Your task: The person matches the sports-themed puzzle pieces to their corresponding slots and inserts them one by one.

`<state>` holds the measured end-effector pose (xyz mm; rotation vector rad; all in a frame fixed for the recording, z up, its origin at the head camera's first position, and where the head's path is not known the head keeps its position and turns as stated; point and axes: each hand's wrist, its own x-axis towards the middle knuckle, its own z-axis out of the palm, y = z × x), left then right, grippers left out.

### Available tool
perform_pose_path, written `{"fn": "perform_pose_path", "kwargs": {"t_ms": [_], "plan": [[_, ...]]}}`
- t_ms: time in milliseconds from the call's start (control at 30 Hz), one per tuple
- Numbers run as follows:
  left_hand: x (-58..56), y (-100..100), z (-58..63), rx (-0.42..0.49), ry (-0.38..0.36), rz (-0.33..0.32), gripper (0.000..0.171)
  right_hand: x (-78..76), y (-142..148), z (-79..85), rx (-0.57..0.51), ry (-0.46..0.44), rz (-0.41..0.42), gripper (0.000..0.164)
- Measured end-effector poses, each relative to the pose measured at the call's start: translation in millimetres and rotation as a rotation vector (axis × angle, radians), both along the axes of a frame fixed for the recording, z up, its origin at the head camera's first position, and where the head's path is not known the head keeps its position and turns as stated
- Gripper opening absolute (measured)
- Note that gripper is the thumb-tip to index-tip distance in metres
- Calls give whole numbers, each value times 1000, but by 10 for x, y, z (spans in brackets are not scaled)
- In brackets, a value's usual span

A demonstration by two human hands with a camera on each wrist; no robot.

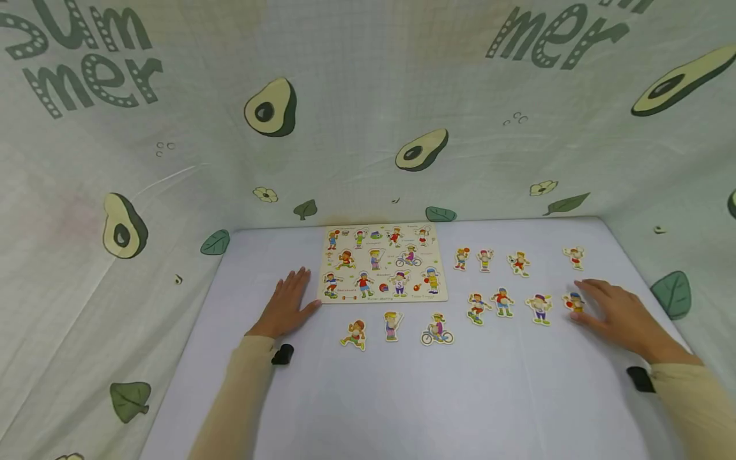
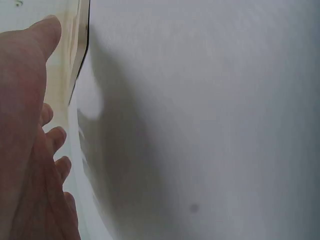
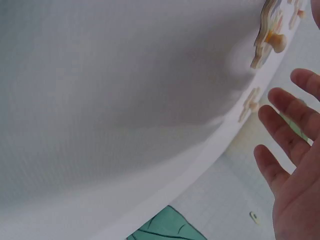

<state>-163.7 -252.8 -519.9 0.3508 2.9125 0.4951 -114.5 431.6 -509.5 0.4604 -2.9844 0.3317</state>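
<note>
The right hand [image 1: 623, 319] apparently hides some of a puzzle piece [image 1: 572, 303].

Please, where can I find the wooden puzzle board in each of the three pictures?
Head: the wooden puzzle board lies just below the picture's centre.
Left wrist: only its edge shows, upper left, near the left hand.
Right wrist: not in it.
Shared landmark: the white tabletop, in all three views.
</note>
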Motion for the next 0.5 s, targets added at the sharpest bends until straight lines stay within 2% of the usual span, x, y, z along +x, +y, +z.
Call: {"fn": "perform_pose_path", "kwargs": {"t_ms": [233,500], "plan": [[-49,168,-46,-28,-17,-8,84,5,-48,-14,7,48,47,62],[-50,279,-5,-46,-53,16,83,-4,-69,-51,9,60,82,50]]}}
